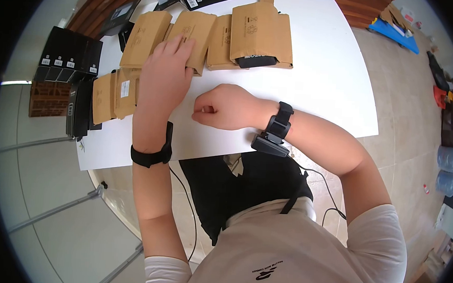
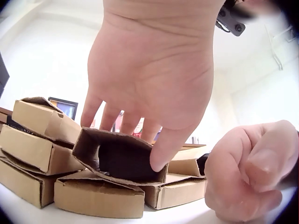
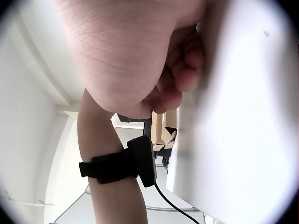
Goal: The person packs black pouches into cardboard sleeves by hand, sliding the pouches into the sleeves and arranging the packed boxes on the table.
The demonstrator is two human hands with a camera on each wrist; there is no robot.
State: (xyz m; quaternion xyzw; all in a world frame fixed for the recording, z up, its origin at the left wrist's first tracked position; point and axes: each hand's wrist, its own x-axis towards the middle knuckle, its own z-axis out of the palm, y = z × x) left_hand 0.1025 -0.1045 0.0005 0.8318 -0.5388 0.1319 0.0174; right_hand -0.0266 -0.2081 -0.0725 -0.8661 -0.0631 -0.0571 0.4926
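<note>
My left hand (image 1: 166, 69) lies over a brown cardboard box (image 1: 194, 29) in the back row, its fingers stretched across the top. In the left wrist view the thumb comes down at the right edge of that box's open end (image 2: 93, 144), and something black (image 2: 124, 161) fills the inside. This box sits on top of other cardboard boxes (image 2: 100, 198). Close to the white tabletop, my right hand (image 1: 226, 106) is loosely curled with nothing visible in it; the right wrist view shows its bent fingers (image 3: 187, 80).
More cardboard boxes stand left (image 1: 145, 37) and right (image 1: 253, 30) of the left hand, one with a black item (image 1: 258, 61) showing at its end. Shorter cardboard boxes (image 1: 104, 96) lie nearer the left edge. Black boxes (image 1: 69, 56) line the left side of the white table (image 1: 332, 85).
</note>
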